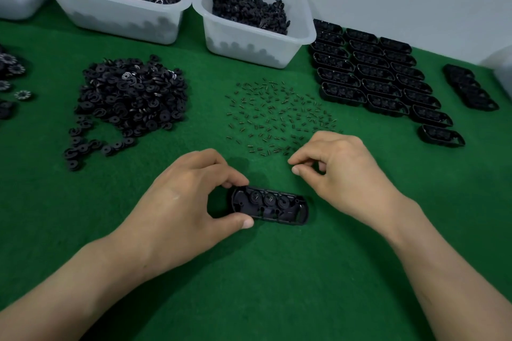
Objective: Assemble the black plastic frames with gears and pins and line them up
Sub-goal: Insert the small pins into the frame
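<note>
Pin-fitting step, as judged: your left hand (188, 196) grips the left end of the frame (273, 206) lying on the desk (249, 271), your right hand (340, 174) is pinched beside the loose pins (277, 113), contents not discernible; next, probably align one pin to a seated gear (269, 199).

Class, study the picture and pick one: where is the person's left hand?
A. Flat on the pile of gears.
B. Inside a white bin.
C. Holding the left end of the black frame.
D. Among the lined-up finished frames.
C: the left hand pinches the black frame at its left end, between thumb and fingers, on the green mat.
</note>
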